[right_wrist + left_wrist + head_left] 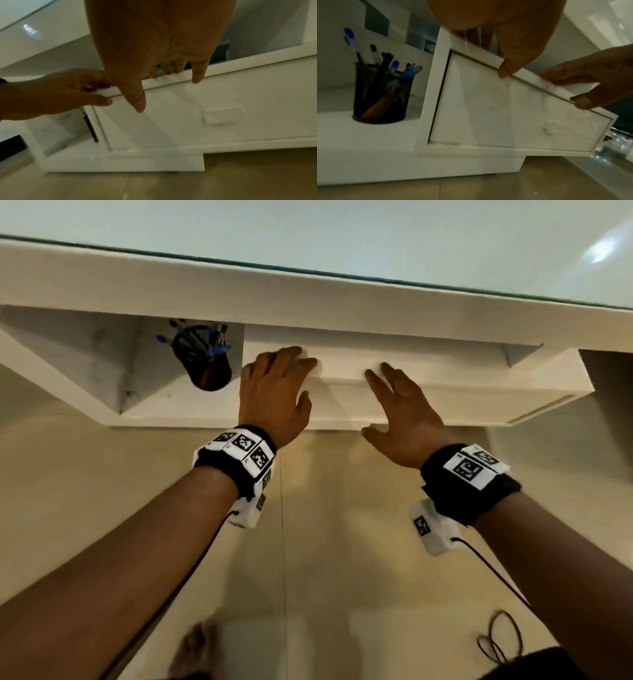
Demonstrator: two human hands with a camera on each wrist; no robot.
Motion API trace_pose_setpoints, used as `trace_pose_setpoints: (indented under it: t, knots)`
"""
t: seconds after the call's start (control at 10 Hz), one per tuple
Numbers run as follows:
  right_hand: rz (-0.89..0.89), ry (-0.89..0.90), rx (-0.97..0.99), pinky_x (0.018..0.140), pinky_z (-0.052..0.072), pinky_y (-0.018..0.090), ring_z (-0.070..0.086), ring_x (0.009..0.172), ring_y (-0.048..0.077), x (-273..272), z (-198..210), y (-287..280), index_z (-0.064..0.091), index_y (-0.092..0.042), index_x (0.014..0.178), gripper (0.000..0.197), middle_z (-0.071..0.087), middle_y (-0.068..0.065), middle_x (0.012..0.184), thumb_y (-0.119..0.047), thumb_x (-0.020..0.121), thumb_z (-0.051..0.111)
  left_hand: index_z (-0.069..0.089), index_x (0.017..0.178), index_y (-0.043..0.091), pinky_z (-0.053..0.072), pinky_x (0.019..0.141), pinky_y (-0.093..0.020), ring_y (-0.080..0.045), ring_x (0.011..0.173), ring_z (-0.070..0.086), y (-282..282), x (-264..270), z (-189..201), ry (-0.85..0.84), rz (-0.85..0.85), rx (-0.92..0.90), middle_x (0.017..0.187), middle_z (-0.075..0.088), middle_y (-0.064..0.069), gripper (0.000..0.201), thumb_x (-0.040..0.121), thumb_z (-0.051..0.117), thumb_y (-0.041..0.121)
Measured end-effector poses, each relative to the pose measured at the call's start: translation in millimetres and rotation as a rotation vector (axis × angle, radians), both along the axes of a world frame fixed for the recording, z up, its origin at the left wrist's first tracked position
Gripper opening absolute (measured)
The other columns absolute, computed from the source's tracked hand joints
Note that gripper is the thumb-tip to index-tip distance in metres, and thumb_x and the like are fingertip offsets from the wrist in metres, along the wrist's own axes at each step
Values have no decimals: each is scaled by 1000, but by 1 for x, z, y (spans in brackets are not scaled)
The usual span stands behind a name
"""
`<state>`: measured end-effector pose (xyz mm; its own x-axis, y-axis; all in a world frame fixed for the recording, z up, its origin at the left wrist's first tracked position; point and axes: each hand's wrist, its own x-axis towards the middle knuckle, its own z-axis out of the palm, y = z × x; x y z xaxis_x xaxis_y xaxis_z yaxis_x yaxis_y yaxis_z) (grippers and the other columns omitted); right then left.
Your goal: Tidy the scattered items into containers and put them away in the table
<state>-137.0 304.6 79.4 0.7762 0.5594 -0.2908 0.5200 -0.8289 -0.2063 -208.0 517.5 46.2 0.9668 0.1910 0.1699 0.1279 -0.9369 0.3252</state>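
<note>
A white drawer [445, 402] stands slightly pulled out under the glass-topped white table [308, 234]. My left hand [274, 385] holds the top edge of the drawer front near its left end, fingers over the edge and thumb on the face [488, 108]. My right hand [400, 405] holds the same edge just to the right, fingers hooked over it [171, 115]. What lies inside the drawer is hidden. A black mesh pen holder [202, 361] full of pens stands in the open shelf compartment to the left [382, 92].
A small raised handle [223, 115] sits in the middle of the drawer front. A gap with a dark rail [91, 128] shows at the drawer's left side. Beige floor tiles lie below, with a coiled dark cable [500, 642] at the lower right.
</note>
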Motion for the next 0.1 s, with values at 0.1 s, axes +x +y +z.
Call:
trace_pose_setpoints:
  t: [0.1]
  knots:
    - [-87,27,56,119,20,37,12,149,25,-19,28,0,17,-27,154,81,5,1,164,-39,89,63,44,140,21,40,94,-46,-33,125,39,0,-13,41,192,-66,-73,144,42,-8,63,81,61,33]
